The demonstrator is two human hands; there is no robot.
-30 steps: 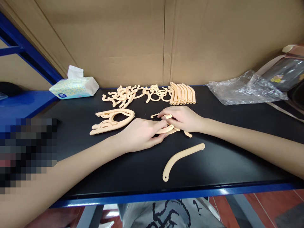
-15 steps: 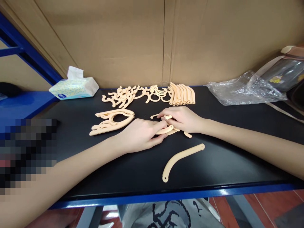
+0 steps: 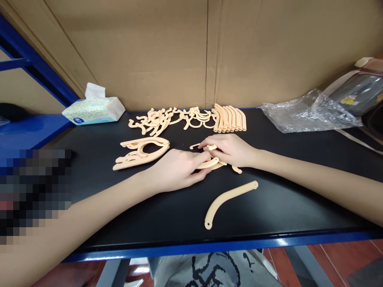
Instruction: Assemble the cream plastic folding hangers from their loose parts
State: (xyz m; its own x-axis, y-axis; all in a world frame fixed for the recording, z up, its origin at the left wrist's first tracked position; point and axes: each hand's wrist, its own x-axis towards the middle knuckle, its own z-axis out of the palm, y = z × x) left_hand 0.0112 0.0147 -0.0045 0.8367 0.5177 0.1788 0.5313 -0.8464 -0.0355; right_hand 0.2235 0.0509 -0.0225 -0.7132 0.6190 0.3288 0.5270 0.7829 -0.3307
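My left hand [image 3: 179, 169] is closed around a curved beige hanger arm [image 3: 211, 163], whose rounded end with a hole points right. Against it, my right hand [image 3: 231, 149] grips more beige hanger pieces; a thin hook [image 3: 194, 146] sticks out to the left of its fingers. The end of another piece [image 3: 237, 169] shows below the right palm. How these pieces join is hidden by the fingers. Nearer the front edge lies a single loose curved arm [image 3: 230, 194]. Left of my left hand rests a folded hanger [image 3: 140, 153].
Along the back lie a jumble of hooked pieces [image 3: 157, 119], curved pieces [image 3: 200, 116] and a row of curved arms [image 3: 229, 118]. A tissue pack [image 3: 94, 111] stands at back left. Crumpled clear plastic [image 3: 308, 113] and a bag [image 3: 356, 91] are at right, on the black table [image 3: 293, 199].
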